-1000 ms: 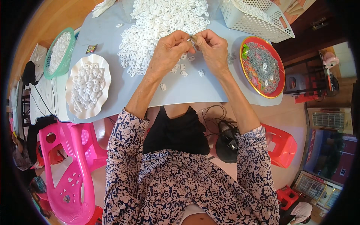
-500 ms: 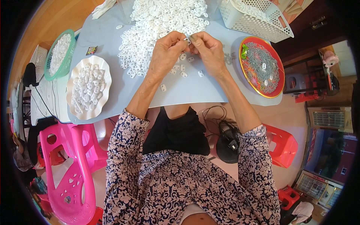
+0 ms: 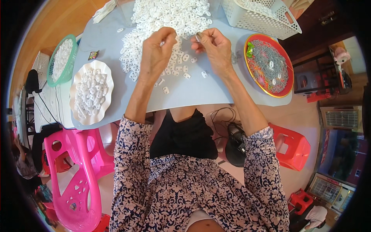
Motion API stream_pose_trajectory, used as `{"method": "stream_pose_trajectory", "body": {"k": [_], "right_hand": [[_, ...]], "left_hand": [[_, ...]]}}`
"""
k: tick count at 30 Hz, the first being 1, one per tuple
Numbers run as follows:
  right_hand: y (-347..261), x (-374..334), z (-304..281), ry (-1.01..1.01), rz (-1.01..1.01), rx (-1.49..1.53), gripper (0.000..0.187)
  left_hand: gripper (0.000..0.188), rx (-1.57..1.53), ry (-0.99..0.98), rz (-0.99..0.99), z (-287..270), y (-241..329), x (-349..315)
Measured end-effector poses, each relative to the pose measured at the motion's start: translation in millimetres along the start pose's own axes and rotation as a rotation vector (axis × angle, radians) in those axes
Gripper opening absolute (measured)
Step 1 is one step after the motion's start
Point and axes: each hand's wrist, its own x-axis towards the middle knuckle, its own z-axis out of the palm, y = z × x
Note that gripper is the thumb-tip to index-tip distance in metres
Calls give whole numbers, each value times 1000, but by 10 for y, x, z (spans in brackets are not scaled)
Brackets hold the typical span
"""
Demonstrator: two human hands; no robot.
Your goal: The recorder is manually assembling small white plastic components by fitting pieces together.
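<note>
A big heap of small white oval plastic pieces with holes (image 3: 174, 17) covers the far middle of the grey-blue table. My left hand (image 3: 159, 48) is over the heap's near part, its fingers curled in a pinch. A bit of white shows by its fingertips, too small to name. To the right, my right hand (image 3: 214, 44) pinches a small white oval piece (image 3: 198, 37) between thumb and fingers. The hands are apart. Several loose pieces (image 3: 186, 75) lie on the table between and below them.
At left stand a scalloped white dish (image 3: 72, 96) of white pieces and a green basket (image 3: 50, 73). A red gold-rimmed tray (image 3: 289, 83) with small grey parts is at right. Behind it is a white perforated basket (image 3: 266, 29). A pink chair (image 3: 92, 181) stands lower left.
My hands were together at the fingertips over the heap; now they have drawn apart, the left hand moving left. The right keeps its pinch.
</note>
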Motion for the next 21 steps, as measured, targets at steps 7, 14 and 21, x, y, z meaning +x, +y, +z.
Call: {"method": "stream_pose_trajectory", "body": {"k": [7,14,21], "right_hand": [[9,1,-70,3,31,35,16],[92,8,-80,-40,-59,-111,19],[-1,-26,-81,-68,-79,-74,18]], "left_hand": [[12,595,-258,389,83,49,-182],[22,656,-308,424,129,-1,-221],[12,239,-171,85,140,104,-109]]}}
